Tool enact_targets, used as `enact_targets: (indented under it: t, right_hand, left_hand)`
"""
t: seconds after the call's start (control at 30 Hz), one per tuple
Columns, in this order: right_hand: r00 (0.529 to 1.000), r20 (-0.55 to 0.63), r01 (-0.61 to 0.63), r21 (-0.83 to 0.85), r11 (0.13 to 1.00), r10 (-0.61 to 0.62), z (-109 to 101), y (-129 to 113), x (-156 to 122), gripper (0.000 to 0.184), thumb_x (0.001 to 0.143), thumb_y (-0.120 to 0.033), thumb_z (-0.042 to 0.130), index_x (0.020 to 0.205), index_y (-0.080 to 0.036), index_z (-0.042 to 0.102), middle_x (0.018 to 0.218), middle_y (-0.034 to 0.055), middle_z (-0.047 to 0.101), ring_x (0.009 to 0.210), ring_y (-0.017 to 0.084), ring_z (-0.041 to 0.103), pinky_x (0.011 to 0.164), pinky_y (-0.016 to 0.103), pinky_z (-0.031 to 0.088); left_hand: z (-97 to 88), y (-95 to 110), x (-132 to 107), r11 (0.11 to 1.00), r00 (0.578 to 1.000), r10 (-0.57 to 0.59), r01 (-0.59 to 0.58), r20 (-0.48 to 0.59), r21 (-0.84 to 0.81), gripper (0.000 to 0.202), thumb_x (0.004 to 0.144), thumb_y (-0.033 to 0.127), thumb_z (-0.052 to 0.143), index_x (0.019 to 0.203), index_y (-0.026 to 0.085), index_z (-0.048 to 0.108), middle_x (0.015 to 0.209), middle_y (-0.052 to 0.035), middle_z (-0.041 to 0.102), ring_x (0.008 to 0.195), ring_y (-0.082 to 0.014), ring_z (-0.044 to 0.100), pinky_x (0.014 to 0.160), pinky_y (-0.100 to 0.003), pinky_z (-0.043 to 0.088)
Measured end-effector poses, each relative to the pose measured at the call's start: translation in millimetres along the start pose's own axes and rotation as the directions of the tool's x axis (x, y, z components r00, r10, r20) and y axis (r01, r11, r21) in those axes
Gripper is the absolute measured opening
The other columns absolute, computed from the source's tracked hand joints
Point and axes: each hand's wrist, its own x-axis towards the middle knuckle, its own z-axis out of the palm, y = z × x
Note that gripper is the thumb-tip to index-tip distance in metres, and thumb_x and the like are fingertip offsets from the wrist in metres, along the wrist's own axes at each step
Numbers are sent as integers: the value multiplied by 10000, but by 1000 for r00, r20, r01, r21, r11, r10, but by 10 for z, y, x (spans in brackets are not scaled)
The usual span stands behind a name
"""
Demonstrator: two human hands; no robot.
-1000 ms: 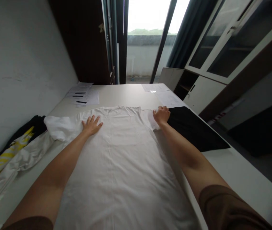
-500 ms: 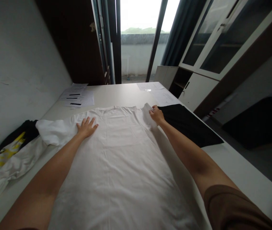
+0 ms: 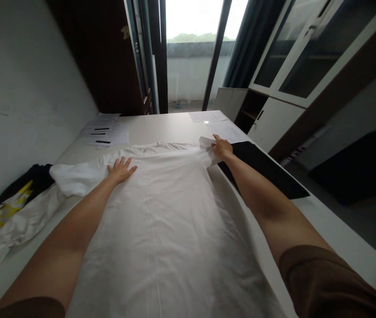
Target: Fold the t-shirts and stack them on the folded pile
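Note:
A white T-shirt (image 3: 164, 212) lies spread flat on the white table (image 3: 323, 229), collar at the far end. My left hand (image 3: 120, 168) rests flat on its left shoulder with fingers spread, next to the rumpled left sleeve (image 3: 71, 179). My right hand (image 3: 221, 148) is closed on the right sleeve (image 3: 207, 150), holding it out to the right over the edge of a black garment (image 3: 263, 170).
A pile of white, black and yellow-striped clothes (image 3: 5, 216) lies at the left by the wall. Printed papers (image 3: 106, 132) lie at the far left of the table, with more sheets (image 3: 221, 126) at the far right. A cabinet (image 3: 294, 88) stands beyond the table's right edge.
My right hand took hold of the right sleeve and drew it outward to the right. My left hand stayed pressed on the left shoulder. The view shifted slightly.

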Motion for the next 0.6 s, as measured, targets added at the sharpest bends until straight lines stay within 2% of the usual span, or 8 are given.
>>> enact_targets:
  t: [0.17, 0.37, 0.5, 0.6]
  right_hand:
    - [998, -42, -39, 95, 995, 43, 30, 198, 79, 549, 955, -344, 563, 1491, -252, 483, 1247, 156, 688, 1107, 315, 644, 932, 403, 486]
    - [984, -130, -82, 291, 953, 124, 211, 477, 185, 544, 921, -338, 590, 1445, -202, 540, 1239, 149, 695, 1138, 306, 637, 987, 397, 470]
    - [969, -67, -184, 446, 876, 238, 303, 701, 199, 624, 883, -441, 647, 1414, -123, 564, 1326, 187, 643, 1206, 311, 604, 1018, 390, 466]
    - [972, -24, -187, 518, 835, 232, 316, 873, 109, 723, 862, -500, 668, 1456, -115, 521, 1334, 197, 629, 1155, 298, 633, 959, 373, 505]
  left_hand:
    - [-24, 166, 123, 1000, 999, 15, -15, -35, -1, 800, 946, 750, 157, 1630, 336, 167, 1705, -82, 86, 1552, -384, 79, 1136, -740, 120]
    - [-55, 289, 292, 998, 998, 55, -55, -35, 10, 773, 961, 723, 182, 1631, 336, 162, 1706, -79, 85, 1551, -388, 78, 1139, -734, 118]
    - [-66, 323, 395, 998, 997, 60, -61, -43, -10, 762, 964, 712, 195, 1626, 335, 190, 1705, -73, 98, 1550, -377, 92, 1144, -726, 114]
    - [-70, 421, 407, 998, 994, 59, -61, -94, -19, 744, 978, 675, 235, 1610, 285, 268, 1697, -99, 144, 1546, -368, 121, 1163, -697, 124]
